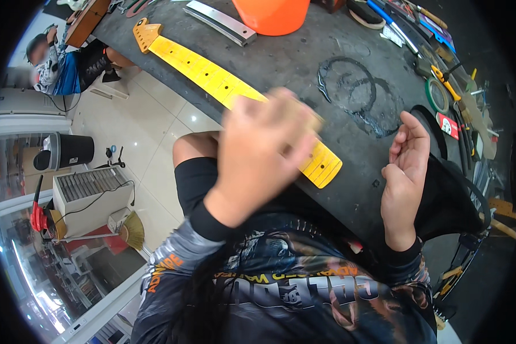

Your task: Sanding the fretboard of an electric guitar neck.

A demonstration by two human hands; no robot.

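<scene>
Wrapped in the blurred left hand (261,155) in the head view, a tan block (313,120) is held over the yellow guitar neck (212,77); whether they touch cannot be told. The neck is laid slantwise along the edge of the dark workbench (350,183), its headstock at far left. The right hand (407,172) is held apart, fingers loosely curled. Beyond the neck, a metal bar (219,22) is set beside an orange container (272,14).

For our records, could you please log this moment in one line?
left hand: blurred, holding tan item over guitar neck | right hand: open, empty
</scene>
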